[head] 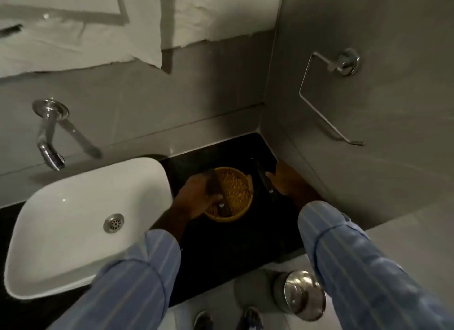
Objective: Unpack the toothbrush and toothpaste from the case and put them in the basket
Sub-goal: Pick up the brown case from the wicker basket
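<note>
Early going, I judge: left hand [196, 197] grips a dark case half [217, 192] over the basket [235, 194] near the counter's [221, 251] back right corner, right hand [282, 182] holds the other half [266, 184] beside it; toothbrush and toothpaste unseen

Side wall [368, 133] hems basket [235, 214]; sink [73, 219] opposite.

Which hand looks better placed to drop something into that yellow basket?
The left hand, I'd say: it holds a dark object directly over the basket. The right hand holds another dark piece beside the basket, over the black counter.
</note>
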{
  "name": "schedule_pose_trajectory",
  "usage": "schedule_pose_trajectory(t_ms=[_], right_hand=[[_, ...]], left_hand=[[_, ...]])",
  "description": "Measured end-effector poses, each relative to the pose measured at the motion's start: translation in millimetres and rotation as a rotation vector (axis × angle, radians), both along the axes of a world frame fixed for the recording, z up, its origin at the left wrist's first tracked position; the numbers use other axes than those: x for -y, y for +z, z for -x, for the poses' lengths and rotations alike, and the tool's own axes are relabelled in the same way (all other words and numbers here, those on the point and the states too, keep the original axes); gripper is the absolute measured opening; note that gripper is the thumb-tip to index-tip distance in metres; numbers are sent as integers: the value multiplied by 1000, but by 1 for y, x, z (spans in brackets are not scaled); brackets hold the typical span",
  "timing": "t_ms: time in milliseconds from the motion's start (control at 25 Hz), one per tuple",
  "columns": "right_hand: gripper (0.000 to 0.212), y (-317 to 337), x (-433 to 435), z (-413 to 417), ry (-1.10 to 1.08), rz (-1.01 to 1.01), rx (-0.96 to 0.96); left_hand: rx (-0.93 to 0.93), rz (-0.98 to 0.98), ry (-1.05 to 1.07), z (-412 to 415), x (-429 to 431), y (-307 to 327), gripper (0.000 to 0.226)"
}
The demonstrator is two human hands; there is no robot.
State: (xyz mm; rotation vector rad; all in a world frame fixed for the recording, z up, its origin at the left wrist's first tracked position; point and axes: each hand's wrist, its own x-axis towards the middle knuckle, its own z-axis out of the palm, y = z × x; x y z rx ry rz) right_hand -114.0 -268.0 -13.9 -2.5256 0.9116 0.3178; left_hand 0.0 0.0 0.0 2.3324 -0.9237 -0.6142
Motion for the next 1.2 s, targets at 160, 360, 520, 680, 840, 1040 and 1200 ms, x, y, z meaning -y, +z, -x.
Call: schedule_pose_trajectory(t_ms=[160,360,520,680,840,1040,1200], right_hand=[[71,-41,0,10,-87,-79,-111],[48,-75,-2,2,-65,-43,-179],[38,-95,-4,-4,-145,17,-172],[32,-98,-4,-5,-239,11,-125],[28,-80,1,-1,-257,1,-103],[26,-35,-4,3,-229,16,-12],[37,17,-17,7,-206,15,72]], left_hand=[[-12,-16,164,45,-29,-58,73],[-22,-300,187,79,-57,-116,87],[8,-466,76,92,-57,-138,91],[78,-483,58,103,-57,-146,89],[176,-370,24,100,-56,-133,85],[265,-200,-62,84,-41,-88,82],[269,-59,-77,54,-15,-30,80]])
